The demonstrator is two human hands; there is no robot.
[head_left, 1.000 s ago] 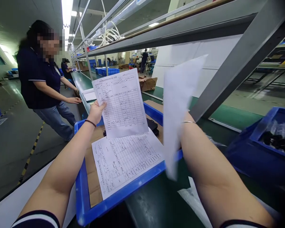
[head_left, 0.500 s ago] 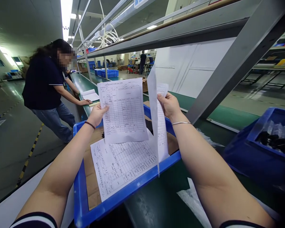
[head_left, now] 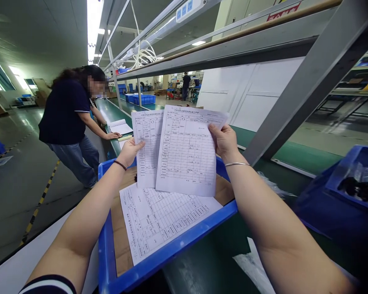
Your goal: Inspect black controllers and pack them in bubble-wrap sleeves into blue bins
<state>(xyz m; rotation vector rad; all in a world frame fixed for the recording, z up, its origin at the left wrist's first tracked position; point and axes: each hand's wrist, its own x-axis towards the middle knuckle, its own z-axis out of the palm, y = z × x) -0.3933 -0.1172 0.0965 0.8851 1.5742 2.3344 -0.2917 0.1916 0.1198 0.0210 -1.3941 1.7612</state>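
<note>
My left hand (head_left: 130, 152) pinches the left edge of a printed form sheet (head_left: 144, 163), thumb on the front. A second form (head_left: 187, 163) is gripped at its upper right edge by my right hand (head_left: 225, 141); it overlaps the right part of the first sheet. Both papers are held upright, with printed tables and some handwriting facing me. Below them another form (head_left: 159, 220) lies turned sideways in a blue plastic bin (head_left: 178, 245), on brown cardboard. The fingers behind the sheets are hidden.
A person (head_left: 69, 110) leans on the green bench at left, beside an open notebook (head_left: 120, 126). At right stands a blue bin (head_left: 346, 196) with clear and black parts. A slanted metal post (head_left: 294, 90) rises close to my right arm. Clear plastic bags lie on the bench.
The sheet in my right hand has swung from edge-on to facing me and now overlaps the left sheet. The view has shifted slightly.
</note>
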